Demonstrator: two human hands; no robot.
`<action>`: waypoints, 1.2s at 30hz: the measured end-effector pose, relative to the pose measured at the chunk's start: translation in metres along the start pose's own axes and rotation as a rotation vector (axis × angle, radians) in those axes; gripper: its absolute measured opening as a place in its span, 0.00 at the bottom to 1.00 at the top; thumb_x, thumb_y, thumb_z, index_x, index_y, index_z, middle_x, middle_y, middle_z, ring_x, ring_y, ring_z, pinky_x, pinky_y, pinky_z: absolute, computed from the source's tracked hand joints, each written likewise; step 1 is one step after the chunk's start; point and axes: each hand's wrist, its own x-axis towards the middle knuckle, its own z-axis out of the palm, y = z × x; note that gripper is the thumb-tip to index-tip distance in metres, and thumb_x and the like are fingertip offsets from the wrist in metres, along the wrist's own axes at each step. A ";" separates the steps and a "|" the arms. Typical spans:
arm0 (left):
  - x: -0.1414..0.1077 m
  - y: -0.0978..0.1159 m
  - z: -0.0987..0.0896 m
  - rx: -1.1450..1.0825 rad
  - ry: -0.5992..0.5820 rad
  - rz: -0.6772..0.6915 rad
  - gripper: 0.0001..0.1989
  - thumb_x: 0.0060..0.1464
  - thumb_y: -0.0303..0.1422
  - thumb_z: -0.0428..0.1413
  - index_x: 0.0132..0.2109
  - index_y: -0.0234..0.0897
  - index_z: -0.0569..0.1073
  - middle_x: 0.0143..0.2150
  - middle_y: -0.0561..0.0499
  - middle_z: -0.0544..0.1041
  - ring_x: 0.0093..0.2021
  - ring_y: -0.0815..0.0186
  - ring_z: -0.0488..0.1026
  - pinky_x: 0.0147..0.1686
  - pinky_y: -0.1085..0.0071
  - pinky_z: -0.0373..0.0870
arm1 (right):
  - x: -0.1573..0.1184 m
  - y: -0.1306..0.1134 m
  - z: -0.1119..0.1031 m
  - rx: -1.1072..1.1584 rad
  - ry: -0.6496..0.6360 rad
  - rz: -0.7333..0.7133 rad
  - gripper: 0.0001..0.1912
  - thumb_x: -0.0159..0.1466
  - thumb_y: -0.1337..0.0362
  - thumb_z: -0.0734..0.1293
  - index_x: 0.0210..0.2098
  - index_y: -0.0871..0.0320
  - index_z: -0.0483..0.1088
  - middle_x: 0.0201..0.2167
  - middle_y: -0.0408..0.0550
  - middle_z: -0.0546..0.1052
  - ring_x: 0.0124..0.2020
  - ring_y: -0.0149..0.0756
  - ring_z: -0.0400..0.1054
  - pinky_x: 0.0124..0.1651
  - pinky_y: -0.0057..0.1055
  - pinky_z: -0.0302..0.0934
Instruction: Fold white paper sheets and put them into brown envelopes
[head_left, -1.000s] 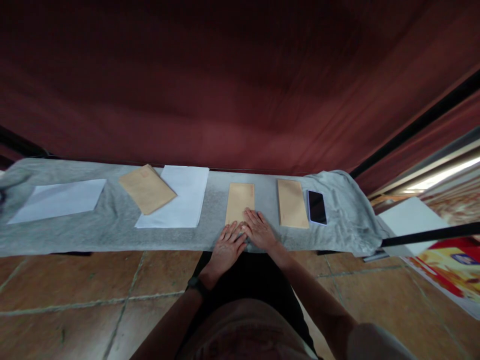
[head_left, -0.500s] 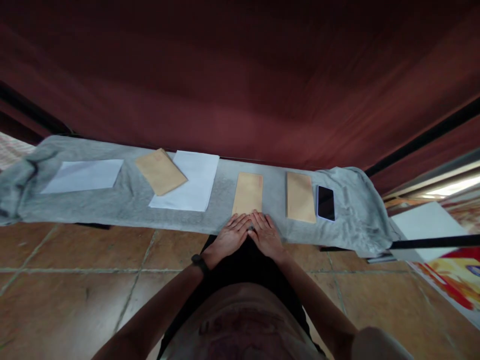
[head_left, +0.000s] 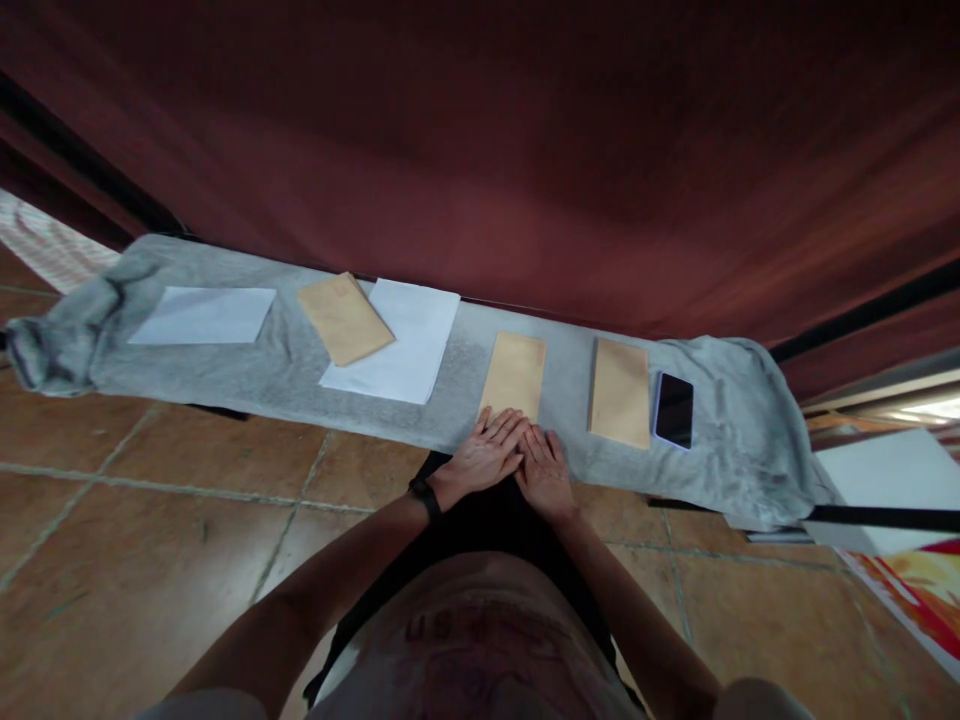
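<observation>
My left hand (head_left: pixel 486 455), with a dark band at the wrist, lies flat with fingers stretched over the near end of a brown envelope (head_left: pixel 516 372). Beside it, my right hand (head_left: pixel 545 472) rests palm down at the same end, fingers extended and touching the left one. Neither hand holds anything. To the right lies another brown envelope or stack (head_left: pixel 620 392), with a phone (head_left: pixel 674 410) next to it, screen dark. Left of my hands, a tilted brown envelope (head_left: pixel 345 320) overlaps large white sheets (head_left: pixel 409 345). A white paper (head_left: pixel 202 316) lies farther left.
A grey cloth (head_left: pixel 300 395) covers the long narrow table, bunched at both ends. Dark red fabric (head_left: pixel 480 180) hangs behind it. Black bars run at both sides. A white board (head_left: pixel 892 480) and a colourful printed sheet (head_left: pixel 930 595) are at the right, above the tiled floor.
The view has shifted and turned slightly, so the table items appear farther right. My left hand has moved a little further onto the envelope and closer over the right hand's fingertips.
</observation>
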 end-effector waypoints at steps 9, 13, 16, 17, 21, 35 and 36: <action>0.017 -0.007 0.008 -0.017 -0.067 0.040 0.38 0.69 0.53 0.36 0.75 0.31 0.50 0.76 0.40 0.51 0.77 0.58 0.43 0.74 0.49 0.35 | -0.003 -0.001 0.011 0.018 0.120 0.009 0.24 0.71 0.63 0.61 0.64 0.66 0.66 0.63 0.62 0.72 0.68 0.50 0.60 0.72 0.53 0.48; 0.023 -0.009 0.009 -0.009 -0.083 0.056 0.40 0.68 0.55 0.39 0.75 0.32 0.47 0.77 0.39 0.49 0.77 0.57 0.40 0.74 0.49 0.36 | -0.002 -0.002 0.012 0.046 0.114 0.035 0.23 0.71 0.63 0.62 0.63 0.65 0.67 0.62 0.61 0.73 0.68 0.49 0.61 0.72 0.53 0.49; 0.028 -0.013 0.008 -0.039 -0.107 0.076 0.41 0.68 0.56 0.39 0.75 0.31 0.49 0.77 0.39 0.48 0.77 0.58 0.40 0.74 0.51 0.35 | -0.001 -0.004 0.011 0.059 0.115 0.052 0.24 0.70 0.64 0.63 0.63 0.65 0.66 0.61 0.61 0.74 0.67 0.49 0.62 0.72 0.53 0.50; 0.031 -0.015 0.007 -0.055 -0.121 0.079 0.40 0.68 0.56 0.38 0.74 0.31 0.50 0.77 0.40 0.49 0.77 0.59 0.41 0.74 0.52 0.35 | -0.001 -0.004 0.010 0.065 0.117 0.055 0.24 0.70 0.64 0.63 0.63 0.65 0.66 0.61 0.61 0.74 0.67 0.48 0.62 0.71 0.53 0.51; 0.050 -0.020 0.007 -0.105 -0.155 0.042 0.35 0.71 0.51 0.35 0.74 0.33 0.53 0.76 0.43 0.52 0.77 0.62 0.44 0.74 0.54 0.36 | 0.001 -0.006 0.005 0.083 0.089 0.059 0.25 0.68 0.65 0.64 0.64 0.65 0.66 0.61 0.61 0.74 0.67 0.48 0.62 0.71 0.52 0.51; 0.130 -0.043 0.031 -0.079 -0.037 -0.139 0.34 0.70 0.49 0.39 0.74 0.35 0.54 0.76 0.42 0.52 0.77 0.57 0.45 0.74 0.48 0.40 | 0.006 -0.010 -0.005 0.092 0.023 0.094 0.36 0.68 0.62 0.63 0.73 0.60 0.52 0.70 0.55 0.64 0.70 0.47 0.57 0.74 0.50 0.44; 0.134 -0.045 0.032 -0.072 -0.027 -0.151 0.34 0.70 0.48 0.40 0.74 0.34 0.54 0.76 0.41 0.52 0.77 0.56 0.45 0.74 0.47 0.40 | 0.006 -0.010 -0.006 0.087 0.022 0.092 0.36 0.69 0.62 0.63 0.74 0.61 0.51 0.70 0.54 0.63 0.71 0.47 0.57 0.74 0.49 0.44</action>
